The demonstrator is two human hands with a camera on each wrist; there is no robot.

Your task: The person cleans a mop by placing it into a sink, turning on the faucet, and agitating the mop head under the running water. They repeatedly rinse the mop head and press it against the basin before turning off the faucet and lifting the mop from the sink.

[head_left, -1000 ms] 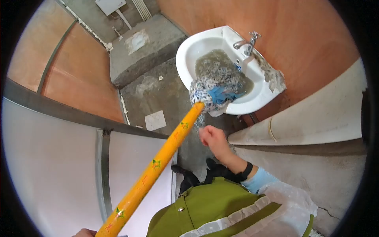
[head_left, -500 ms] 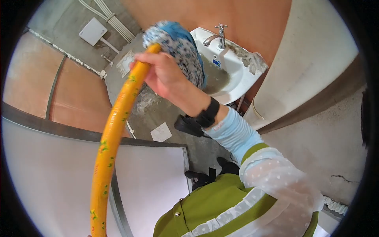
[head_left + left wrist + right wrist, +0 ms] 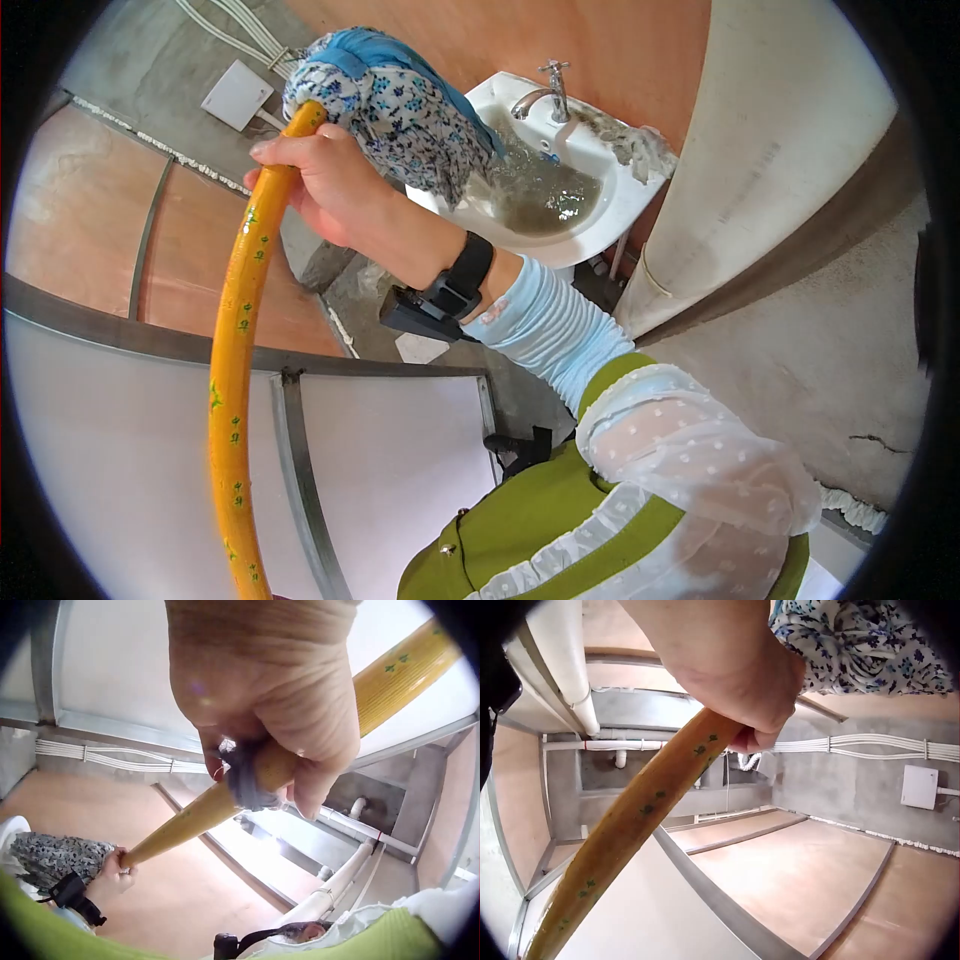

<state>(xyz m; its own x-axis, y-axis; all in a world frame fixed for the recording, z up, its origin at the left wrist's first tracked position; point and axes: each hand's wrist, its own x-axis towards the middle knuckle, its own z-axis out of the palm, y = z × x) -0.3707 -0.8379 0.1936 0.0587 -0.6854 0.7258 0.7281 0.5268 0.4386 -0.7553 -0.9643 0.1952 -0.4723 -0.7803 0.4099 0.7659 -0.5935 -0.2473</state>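
Note:
A mop with a yellow patterned handle slants up from the bottom of the head view. Its head of printed cloth strips with blue fabric hangs over the left side of a white sink. My right hand grips the handle just below the mop head. Lower on the handle, my left hand curls around it beside a dark wrapped band; the head view leaves this hand out. Murky water stands in the basin, and the strips' lower ends hang at its rim.
A metal faucet rises at the sink's back. Right of the sink stands a thick pale pipe. A metal-framed white panel borders the left, with a white cistern box on the far wall.
My right hand, earlier free near the sink, has taken hold of the handle by the mop head. The mop head has come up out of the basin and moved left.

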